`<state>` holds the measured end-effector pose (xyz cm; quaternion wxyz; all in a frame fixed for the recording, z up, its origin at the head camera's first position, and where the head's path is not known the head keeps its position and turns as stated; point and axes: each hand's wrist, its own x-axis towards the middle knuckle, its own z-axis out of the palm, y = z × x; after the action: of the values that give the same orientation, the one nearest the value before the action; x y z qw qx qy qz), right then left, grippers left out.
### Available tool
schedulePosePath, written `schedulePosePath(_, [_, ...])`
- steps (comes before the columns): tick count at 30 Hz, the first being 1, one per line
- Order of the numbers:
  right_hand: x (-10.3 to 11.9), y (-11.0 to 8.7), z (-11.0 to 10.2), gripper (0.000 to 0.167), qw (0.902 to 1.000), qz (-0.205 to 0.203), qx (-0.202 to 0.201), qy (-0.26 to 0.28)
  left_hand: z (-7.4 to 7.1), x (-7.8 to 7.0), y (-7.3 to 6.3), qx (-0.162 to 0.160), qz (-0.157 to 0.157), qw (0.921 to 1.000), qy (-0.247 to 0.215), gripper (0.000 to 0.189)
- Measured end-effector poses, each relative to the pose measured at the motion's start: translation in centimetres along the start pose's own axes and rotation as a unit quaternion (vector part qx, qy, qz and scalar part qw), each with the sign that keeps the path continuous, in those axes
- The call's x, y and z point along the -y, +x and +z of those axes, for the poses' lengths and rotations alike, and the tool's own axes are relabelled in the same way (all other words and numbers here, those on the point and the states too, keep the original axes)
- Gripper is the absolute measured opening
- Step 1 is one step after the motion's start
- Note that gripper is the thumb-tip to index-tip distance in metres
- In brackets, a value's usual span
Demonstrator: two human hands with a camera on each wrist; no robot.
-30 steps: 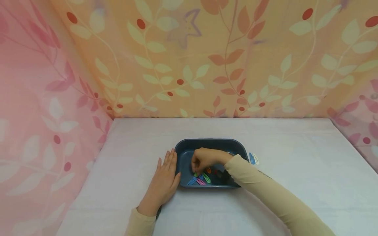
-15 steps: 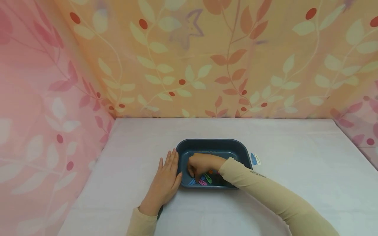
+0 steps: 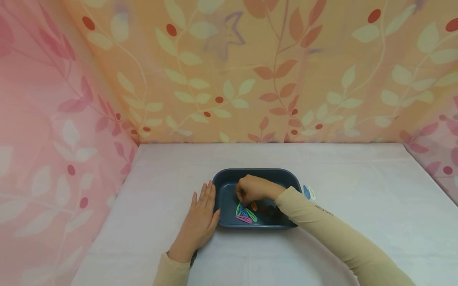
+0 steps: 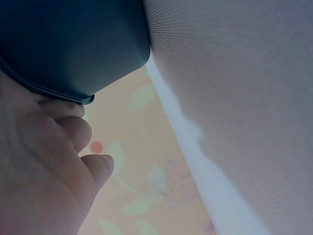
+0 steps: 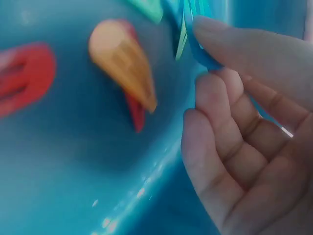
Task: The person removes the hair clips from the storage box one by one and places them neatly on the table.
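Observation:
In the head view, my left hand [image 3: 198,222] lies with fairly straight fingers along the left side of a dark blue tray [image 3: 257,171]. In the left wrist view, its fingers sit under the tray's rim [image 4: 49,93]. Inside the tray, my right hand [image 3: 255,188] pinches a blue snap hair clip [image 5: 199,55] between thumb and forefinger. Below that hand lie a green hair clip [image 3: 251,215], a pink hair clip [image 3: 244,219] and an orange hair clip [image 3: 254,206]. In the right wrist view, a red hair clip [image 5: 29,73] is near the orange one.
Just outside the tray's right side, a blue hair clip [image 3: 306,192] and a white hair clip [image 3: 312,192] lie side by side on the white tablecloth [image 3: 171,167]. A patterned curtain [image 3: 200,79] hangs behind the table. My right forearm crosses the tray's right part.
My right hand reached toward the tray's near left corner, then rose back and to the right. The blue clip from that corner is now in its pinch. My left hand stayed put.

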<state>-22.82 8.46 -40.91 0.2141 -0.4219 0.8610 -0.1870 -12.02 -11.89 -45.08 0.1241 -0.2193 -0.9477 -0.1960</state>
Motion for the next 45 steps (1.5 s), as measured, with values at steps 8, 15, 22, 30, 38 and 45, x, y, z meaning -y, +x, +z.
schedulePosePath(8, [-0.6, -1.1, -0.6, 0.017, 0.9991, -0.017, -0.025, -0.031, 0.0, 0.0, 0.0, -0.002, 0.000, 1.0000, -0.003, 0.066])
schedulePosePath(15, [-0.9, -1.6, -0.5, 0.021, 0.9924, -0.043, -0.068, -0.093, 0.1, 0.0, 0.0, -0.004, 0.003, 1.0000, 0.001, 0.065])
schedulePosePath(22, [-1.3, -1.9, 0.1, 0.024, 0.9808, -0.043, -0.110, -0.155, 0.1, -0.1, 0.0, -0.003, 0.000, 1.0000, 0.000, 0.065])
schedulePosePath(30, [-1.3, -2.2, 0.3, 0.025, 0.9811, -0.062, -0.086, -0.162, 0.0, -0.1, 0.0, -0.004, 0.000, 1.0000, -0.001, 0.065])
schedulePosePath(38, [-1.5, -2.6, -0.2, 0.019, 0.9945, -0.058, -0.011, -0.086, 0.0, -0.1, 0.0, -0.006, 0.003, 1.0000, 0.003, 0.065])
schedulePosePath(45, [-1.9, -2.3, -0.2, 0.008, 0.9959, -0.074, -0.021, -0.048, 0.1, -0.1, 0.0, -0.007, 0.000, 1.0000, 0.003, 0.065])
